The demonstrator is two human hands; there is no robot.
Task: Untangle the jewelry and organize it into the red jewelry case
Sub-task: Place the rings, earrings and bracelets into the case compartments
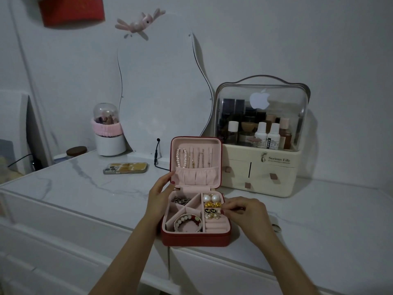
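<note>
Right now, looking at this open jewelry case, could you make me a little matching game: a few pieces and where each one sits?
Things:
1. pearl strand
2. big pearl earrings
3. beaded bracelets
4. phone

Places:
A. front left compartment
B. on the marble top, left of the case
C. hanging inside the lid
D. back right compartment

Pairs: 1-C, 2-D, 3-A, 4-B

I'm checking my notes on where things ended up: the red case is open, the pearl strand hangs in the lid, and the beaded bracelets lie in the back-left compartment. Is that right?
Not quite. The head view shows the beaded bracelets in the front-left compartment; the back-left one holds a dark metal piece. The rest stands: the red case is open and the pearl strand hangs in the lid.
</note>
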